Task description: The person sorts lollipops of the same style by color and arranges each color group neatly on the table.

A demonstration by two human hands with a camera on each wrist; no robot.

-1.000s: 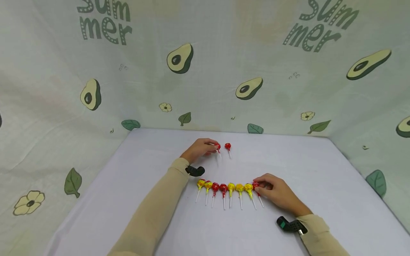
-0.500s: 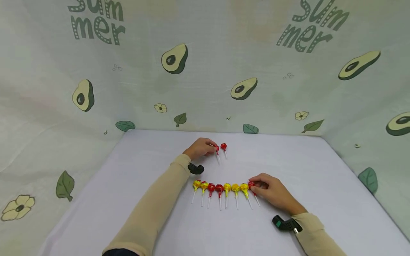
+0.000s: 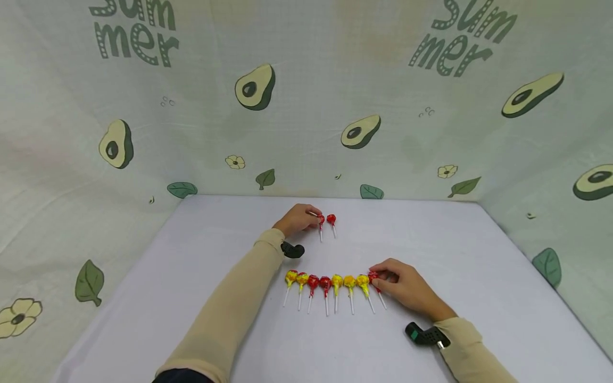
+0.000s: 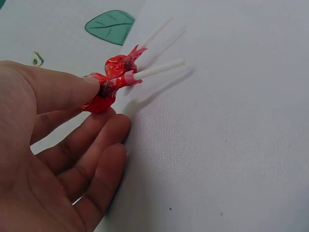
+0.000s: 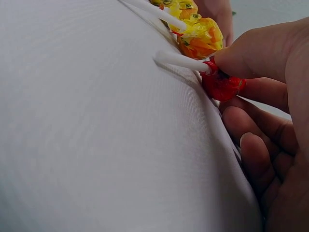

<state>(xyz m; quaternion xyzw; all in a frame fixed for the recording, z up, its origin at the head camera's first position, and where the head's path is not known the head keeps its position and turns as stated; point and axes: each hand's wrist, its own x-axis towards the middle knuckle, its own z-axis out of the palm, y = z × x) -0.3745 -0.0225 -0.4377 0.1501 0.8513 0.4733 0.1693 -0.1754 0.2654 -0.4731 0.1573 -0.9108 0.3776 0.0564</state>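
Note:
Far back on the table, my left hand [image 3: 299, 219] pinches a red-wrapped lollipop [image 4: 100, 102] by its head between thumb and finger. Its white stick points toward me in the head view. Just right of it lies another red lollipop [image 3: 331, 218]. Nearer to me runs a side-by-side row of yellow and red lollipops, sticks toward me, with a yellow lollipop [image 3: 291, 276] at the left end. At the right end, my right hand [image 3: 409, 284] pinches a red lollipop [image 5: 222, 88] by its head, close beside a yellow lollipop [image 5: 200, 41]. The thumbs partly cover both held heads.
A white cloth covers the table [image 3: 268, 340]. Behind it hangs a pale curtain [image 3: 306, 117] printed with avocados, leaves and lettering. A black wrist device [image 3: 426, 335] sits at the right sleeve, and another black device [image 3: 292, 250] at the left.
My left hand has brought its red lollipop closer to the other one at the back, and its stick has straightened. The right hand keeps its pinch. The head view has shifted slightly.

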